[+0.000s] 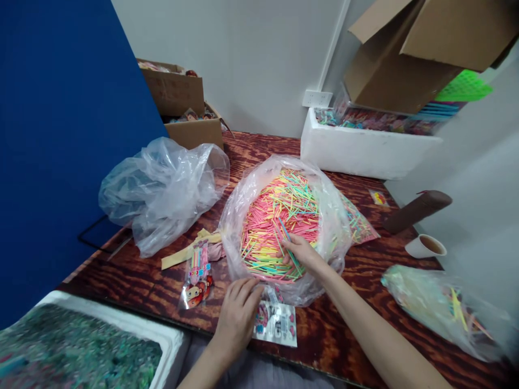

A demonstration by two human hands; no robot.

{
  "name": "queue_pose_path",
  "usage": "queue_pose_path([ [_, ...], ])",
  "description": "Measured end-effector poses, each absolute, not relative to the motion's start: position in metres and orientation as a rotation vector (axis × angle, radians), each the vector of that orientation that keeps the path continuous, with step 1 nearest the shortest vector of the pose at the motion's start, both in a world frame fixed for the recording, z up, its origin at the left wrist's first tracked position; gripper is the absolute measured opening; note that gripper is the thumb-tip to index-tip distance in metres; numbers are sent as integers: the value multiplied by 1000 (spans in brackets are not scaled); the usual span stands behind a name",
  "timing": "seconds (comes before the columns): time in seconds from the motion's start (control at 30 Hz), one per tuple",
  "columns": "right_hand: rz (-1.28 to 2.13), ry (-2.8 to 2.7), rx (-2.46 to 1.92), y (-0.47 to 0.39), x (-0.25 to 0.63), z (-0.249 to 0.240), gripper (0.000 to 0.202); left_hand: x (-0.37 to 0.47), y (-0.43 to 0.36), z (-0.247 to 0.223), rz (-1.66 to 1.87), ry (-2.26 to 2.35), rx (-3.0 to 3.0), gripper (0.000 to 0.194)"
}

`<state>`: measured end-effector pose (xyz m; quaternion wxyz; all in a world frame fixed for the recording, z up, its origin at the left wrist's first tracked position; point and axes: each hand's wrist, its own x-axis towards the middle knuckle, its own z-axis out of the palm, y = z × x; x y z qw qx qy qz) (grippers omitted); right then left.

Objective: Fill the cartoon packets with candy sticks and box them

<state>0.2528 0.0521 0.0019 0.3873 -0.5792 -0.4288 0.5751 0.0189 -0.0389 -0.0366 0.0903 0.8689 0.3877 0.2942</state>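
A clear plastic bag (334, 216) stands wide open on the wood-grained table, full of thin pink, yellow, green and blue sticks (279, 208). Inside its right side, my right hand (298, 254) has its fingers closed round a few blue and green sticks. My left hand (239, 310) rests at the bag's near edge, fingers bent and close together; its fingertips meet the top of a small printed packet (278, 323), and whether they grip it is hidden. A filled packet (197, 281) with coloured sticks and cartoon heads lies left of my left hand.
An empty-looking clear bag (170, 189) and cardboard boxes (194, 132) are at the left. At the right are a white foam box (360, 148), a brown cylinder (417, 210), a cup of brown liquid (417, 247) and another bag (441, 308). A foam box (172, 346) sits front left.
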Motion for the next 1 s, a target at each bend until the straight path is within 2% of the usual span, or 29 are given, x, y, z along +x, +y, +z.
queue_pose_path([
  [0.27, 1416, -1153, -1518, 51, 258, 10, 26, 26, -37, -31, 992, 1197, 2385, 39],
  [0.4, 1706, -1129, -1374, 25, 245, 14, 34, 31, -27, -19, 1098, 1246, 2029, 37],
  [0.53, 2139, -1063, -1083, -5, 220, 9, 38, 44, -8, -1, 1236, 1231, 1526, 45],
  [0.6, 2257, -1013, -963, -15, 209, 4, 40, 51, -1, 3, 1244, 1179, 1382, 40],
  [0.73, 2324, -833, -854, -23, 198, -7, 42, 58, 2, 2, 1153, 1122, 1268, 27],
  [1.0, 2397, -666, -809, -24, 194, -15, 37, 56, -3, 7, 1040, 1178, 1365, 32],
])
